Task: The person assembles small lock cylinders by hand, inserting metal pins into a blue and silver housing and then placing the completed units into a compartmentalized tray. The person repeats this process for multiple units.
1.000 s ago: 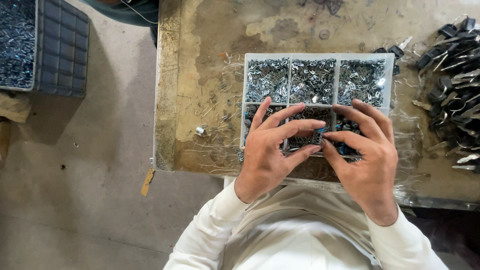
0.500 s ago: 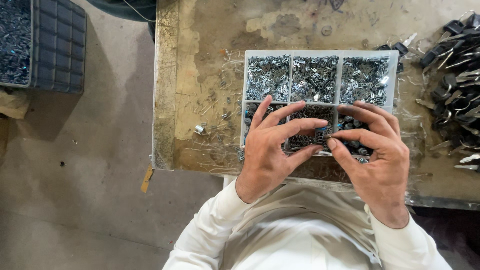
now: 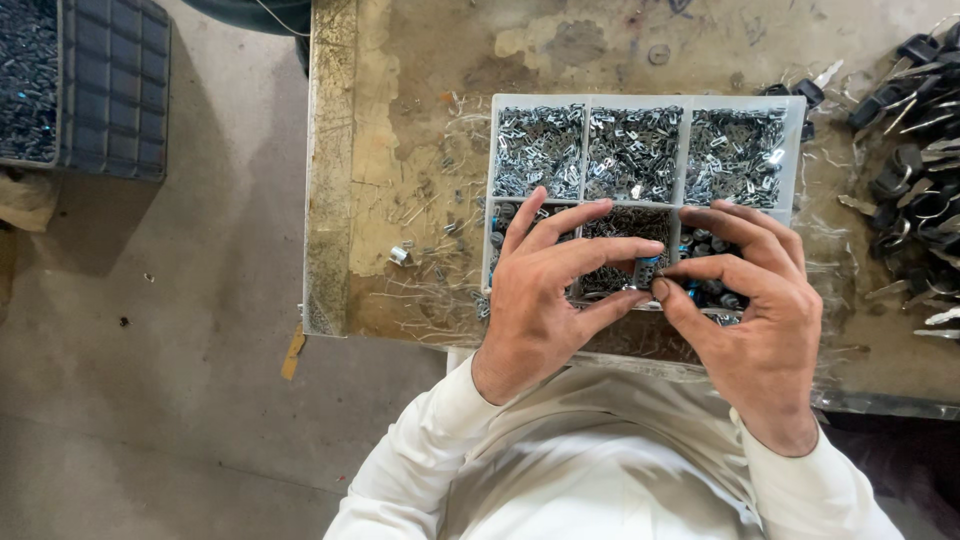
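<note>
1. The left hand (image 3: 545, 300) and right hand (image 3: 745, 320) meet over the near row of a white plastic tray (image 3: 640, 103) that is split into 6 compartments. Together they pinch a small metal cylinder (image 3: 646, 272) between thumbs and forefingers.
2. The cylinder sits just above the near middle compartment, touching fingertips of both hands. Both hands are closed on it in a fine pinch, with the other fingers fanned out loosely.
3. It looks light, hard and stiff, with a smooth surface, so it could slip or roll if the pinch loosens. Holding it across its round sides seems the steadiest hold.
4. The 3 far compartments hold heaps of small shiny metal clips (image 3: 635, 150). These look springy, thin and easy to scatter.
5. The tray rests on a worn table (image 3: 400, 100). A pile of black-headed keys (image 3: 915, 170) lies at the right, well apart from the hands.
</note>
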